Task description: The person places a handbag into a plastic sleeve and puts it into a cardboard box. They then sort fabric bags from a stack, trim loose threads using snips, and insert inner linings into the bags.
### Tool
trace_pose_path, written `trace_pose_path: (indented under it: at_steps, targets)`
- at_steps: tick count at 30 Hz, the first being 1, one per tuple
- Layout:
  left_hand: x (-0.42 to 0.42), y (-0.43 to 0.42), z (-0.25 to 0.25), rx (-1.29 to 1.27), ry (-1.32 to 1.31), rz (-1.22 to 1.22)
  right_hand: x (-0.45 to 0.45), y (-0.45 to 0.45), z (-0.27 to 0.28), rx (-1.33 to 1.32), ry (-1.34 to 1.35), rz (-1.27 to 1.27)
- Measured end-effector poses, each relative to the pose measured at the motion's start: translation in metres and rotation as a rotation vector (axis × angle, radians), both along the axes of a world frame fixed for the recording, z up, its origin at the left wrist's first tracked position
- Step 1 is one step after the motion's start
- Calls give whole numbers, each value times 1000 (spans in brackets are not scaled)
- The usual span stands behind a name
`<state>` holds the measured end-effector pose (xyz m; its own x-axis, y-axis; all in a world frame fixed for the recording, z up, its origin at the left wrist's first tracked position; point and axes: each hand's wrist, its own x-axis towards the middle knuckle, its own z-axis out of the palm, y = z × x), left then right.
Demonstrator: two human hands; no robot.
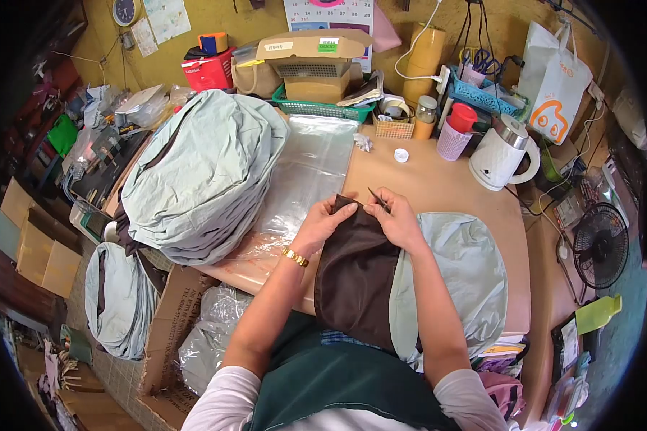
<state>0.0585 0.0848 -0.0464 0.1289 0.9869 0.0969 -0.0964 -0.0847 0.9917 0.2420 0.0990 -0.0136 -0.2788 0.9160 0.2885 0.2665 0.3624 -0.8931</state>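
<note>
A dark brown cloth piece [356, 273] hangs over the table's front edge, joined to or lying against a pale grey-green cloth [460, 280] on its right. My left hand [323, 224] pinches the upper left corner of the brown cloth between thumb and fingers. Close beside it, my right hand [397, 219] is closed around a small dark pointed tool [378, 200], perhaps thread snips; its exact kind is too small to tell. The right thumb also touches the cloth's top edge. A gold-coloured watch [295, 256] is on my left wrist.
A tall stack of pale cloth pieces [201, 172] stands at left, beside clear plastic sheets [302, 172]. Behind are a green basket [323, 109], a white kettle [503, 154] and a white cap [401, 155]. A cardboard box [164, 337] stands below; a fan [601, 244] is at right.
</note>
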Motion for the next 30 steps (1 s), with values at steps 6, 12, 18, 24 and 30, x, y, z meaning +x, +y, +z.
trace_pose_path:
  at_steps: [6, 12, 18, 24, 30]
  targets:
    - [-4, -33, 47, 137, -195, 79, 5, -40, 26, 51, -23, -72]
    - [-76, -52, 63, 104, -253, 185, 17, -55, 22, -8, 10, -162]
    - [-26, -54, 70, -110, 37, -77, -4, -75, 39, 183, -136, -161]
    - [-5, -60, 56, -257, -594, 0, 2, -82, 42, 177, -227, -194]
    - [-10, -73, 61, -211, -836, -220, -5, -98, 68, 514, -268, -404]
